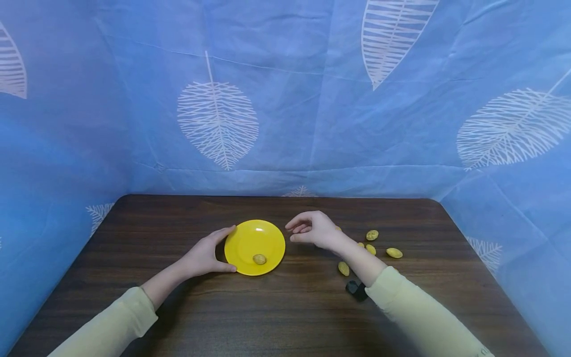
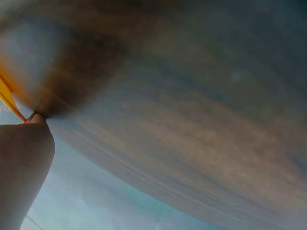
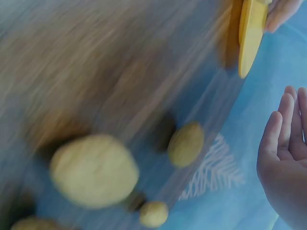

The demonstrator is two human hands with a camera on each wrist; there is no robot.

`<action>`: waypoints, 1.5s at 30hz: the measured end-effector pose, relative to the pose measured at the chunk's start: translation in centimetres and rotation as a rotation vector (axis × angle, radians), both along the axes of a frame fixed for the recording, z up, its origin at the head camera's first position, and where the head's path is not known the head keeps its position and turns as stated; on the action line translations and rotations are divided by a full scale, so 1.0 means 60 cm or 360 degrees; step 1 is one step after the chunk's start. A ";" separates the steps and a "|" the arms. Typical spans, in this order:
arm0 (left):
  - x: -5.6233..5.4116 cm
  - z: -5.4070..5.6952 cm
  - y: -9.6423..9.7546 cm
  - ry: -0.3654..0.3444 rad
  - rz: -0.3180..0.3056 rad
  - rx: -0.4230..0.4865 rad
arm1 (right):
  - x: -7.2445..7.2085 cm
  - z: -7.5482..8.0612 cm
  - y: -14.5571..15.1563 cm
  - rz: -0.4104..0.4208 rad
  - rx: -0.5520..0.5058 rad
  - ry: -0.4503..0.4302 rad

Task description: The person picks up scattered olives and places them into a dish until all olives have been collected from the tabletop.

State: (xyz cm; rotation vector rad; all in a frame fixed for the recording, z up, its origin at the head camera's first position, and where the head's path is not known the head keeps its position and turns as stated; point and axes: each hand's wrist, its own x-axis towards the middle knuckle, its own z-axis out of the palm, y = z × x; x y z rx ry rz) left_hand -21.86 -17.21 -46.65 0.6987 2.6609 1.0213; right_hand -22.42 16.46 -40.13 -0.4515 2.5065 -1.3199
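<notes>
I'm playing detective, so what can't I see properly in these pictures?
Head view: how many yellow lumps there are; the right arm covers part of the group.
Head view: what the black thing is; it's too small, and the sleeve overlaps it.
Right wrist view: the whole plate; the top edge cuts it off.
Left wrist view: the table; it's blurred.

the head view is fairly bright and clear, with cool, diffuse light on the blue cloth backdrop printed with white leaves (image 1: 312, 124). small white glare marks the far side of the glossy round yellow plate (image 1: 252, 243); soft shadows darken the brown wood-grain desk (image 1: 276, 307). both wrist views are hazy, the left dimmer; the right blurs the nearest yellowish oval piece (image 3: 94, 171).
</notes>
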 end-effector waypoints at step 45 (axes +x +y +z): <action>-0.002 -0.003 -0.001 -0.0008 0.0009 -0.0027 | 0.006 -0.061 0.110 -0.0149 0.0319 0.0080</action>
